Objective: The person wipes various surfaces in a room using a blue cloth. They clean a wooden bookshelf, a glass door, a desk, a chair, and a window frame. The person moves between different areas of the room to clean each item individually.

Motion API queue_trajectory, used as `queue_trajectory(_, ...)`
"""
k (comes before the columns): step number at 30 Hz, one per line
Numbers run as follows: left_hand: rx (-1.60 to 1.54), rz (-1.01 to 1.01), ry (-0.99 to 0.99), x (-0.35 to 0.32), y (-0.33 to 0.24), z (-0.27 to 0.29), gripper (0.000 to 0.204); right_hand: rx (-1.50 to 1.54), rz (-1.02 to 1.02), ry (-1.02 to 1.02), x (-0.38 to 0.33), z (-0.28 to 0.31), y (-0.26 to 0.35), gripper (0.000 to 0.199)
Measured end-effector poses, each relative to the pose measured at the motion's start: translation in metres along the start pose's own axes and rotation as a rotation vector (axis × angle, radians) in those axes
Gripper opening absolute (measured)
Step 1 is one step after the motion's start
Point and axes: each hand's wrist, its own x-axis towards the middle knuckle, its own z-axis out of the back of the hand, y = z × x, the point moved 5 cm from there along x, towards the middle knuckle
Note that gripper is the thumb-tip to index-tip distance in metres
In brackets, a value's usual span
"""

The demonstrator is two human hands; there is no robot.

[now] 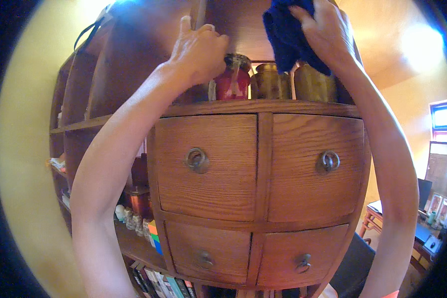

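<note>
High at the right, my right hand [329, 36] grips a dark blue cloth [287, 37], which hangs down in front of the shelf opening. My left hand [199, 53] is raised beside the upright post of the wooden cabinet, one finger pointing up and the others curled; what they hold, if anything, is hidden. Below and between the hands, a red jar with a dark lid [233, 85] stands on the shelf. Two brownish-gold jars [271, 85] are to its right, the farther one partly behind the cloth's lower end.
Under the shelf are wooden drawers [208, 191] with metal ring pulls. Lower left shelves hold small glass jars [136, 223] and a row of books [166, 284]. At the far right, a desk [422, 238] carries several objects near a window [443, 121].
</note>
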Motion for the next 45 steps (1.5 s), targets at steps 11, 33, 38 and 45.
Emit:
queue_trajectory(11, -0.383, 0.174, -0.191, -0.011, 0.011, 0.002, 0.059, -0.186, -0.026, 0.595, 0.039, -0.166, -0.023, 0.036)
queue_trajectory(33, -0.267, 0.071, 0.027, -0.005, 0.012, 0.001, 0.070, 0.008, 0.167, 0.501, 0.001, -0.146, 0.018, 0.041)
queue_trajectory(38, -0.277, 0.055, 0.018, -0.006, 0.007, 0.002, 0.074, 0.035, -0.006, 0.515, 0.008, -0.148, -0.008, 0.041)
queue_trajectory(45, -0.186, 0.049, 0.157, -0.004, 0.010, 0.001, 0.072, 0.481, -0.506, 0.563, -0.001, -0.149, -0.028, 0.025)
